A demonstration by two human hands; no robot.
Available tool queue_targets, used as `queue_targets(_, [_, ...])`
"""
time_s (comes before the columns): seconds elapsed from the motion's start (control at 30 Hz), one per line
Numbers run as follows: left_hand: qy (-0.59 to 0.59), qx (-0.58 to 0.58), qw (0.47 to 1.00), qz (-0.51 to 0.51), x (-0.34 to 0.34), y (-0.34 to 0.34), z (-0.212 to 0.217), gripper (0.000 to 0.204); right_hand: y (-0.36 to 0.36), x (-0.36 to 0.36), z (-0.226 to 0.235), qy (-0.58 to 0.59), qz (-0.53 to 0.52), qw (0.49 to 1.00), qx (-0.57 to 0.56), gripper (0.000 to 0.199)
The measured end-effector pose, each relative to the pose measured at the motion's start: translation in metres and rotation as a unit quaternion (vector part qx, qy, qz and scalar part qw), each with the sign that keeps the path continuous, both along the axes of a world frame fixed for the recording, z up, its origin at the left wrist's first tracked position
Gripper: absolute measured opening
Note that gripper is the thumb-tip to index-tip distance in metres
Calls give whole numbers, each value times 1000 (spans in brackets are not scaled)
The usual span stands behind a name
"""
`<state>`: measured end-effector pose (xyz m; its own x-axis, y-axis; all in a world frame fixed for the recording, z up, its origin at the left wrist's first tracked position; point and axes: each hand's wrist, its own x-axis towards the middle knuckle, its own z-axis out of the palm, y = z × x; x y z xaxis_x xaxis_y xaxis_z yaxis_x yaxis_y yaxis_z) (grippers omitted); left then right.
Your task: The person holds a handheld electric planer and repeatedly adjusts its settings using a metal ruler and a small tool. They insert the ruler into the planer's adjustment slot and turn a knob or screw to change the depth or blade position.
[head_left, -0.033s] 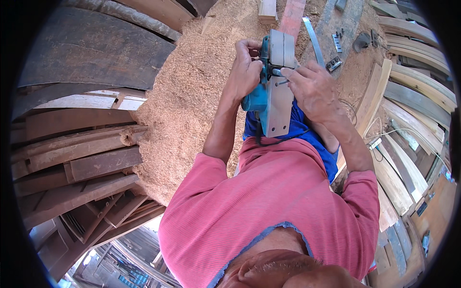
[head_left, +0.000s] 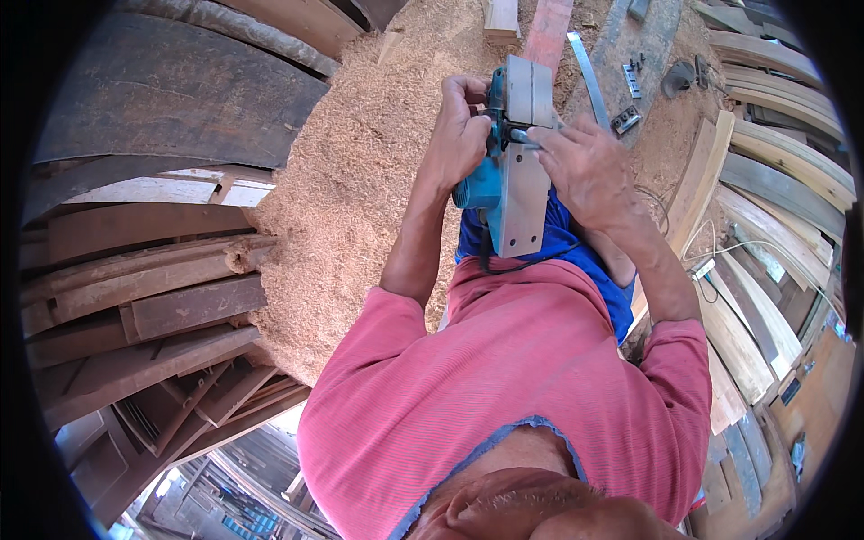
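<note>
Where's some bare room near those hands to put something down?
The sawdust between the left hand and the dark plank looks open. It's crowded at the planer and beyond the right hand, where a metal strip and small metal parts lie.

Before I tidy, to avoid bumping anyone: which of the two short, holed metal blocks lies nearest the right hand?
The lower block, close beside the right hand; the other block lies farther up the board.

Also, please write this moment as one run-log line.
left hand: grips teal planer | right hand: fingers at planer's middle slot, any held piece unclear | planer: sole facing camera | nearby: metal strip, sawdust
</note>
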<state>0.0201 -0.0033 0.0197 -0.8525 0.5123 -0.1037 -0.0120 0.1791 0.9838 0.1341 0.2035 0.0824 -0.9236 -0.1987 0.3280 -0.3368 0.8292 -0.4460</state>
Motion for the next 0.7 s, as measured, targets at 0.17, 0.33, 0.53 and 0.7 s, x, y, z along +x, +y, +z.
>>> queue_targets(0.17, [193, -24, 981, -11, -4, -11, -5, 38, -3, 0, -4, -187, -90, 962, -176, 28])
queue_targets(0.33, [234, -54, 970, 28, 2, -10, -1, 32, -2, 12, -18, -68, -113, 976, -174, 37])
queue_targets(0.53, [215, -8, 976, 29, 2, -2, -2, 30, -25, 11, -40, -39, -73, 984, -158, 47])
queue_targets(0.7, [210, -14, 977, 40, 3, -4, -1, 28, -37, 10, -45, -9, -70, 990, -118, 50])
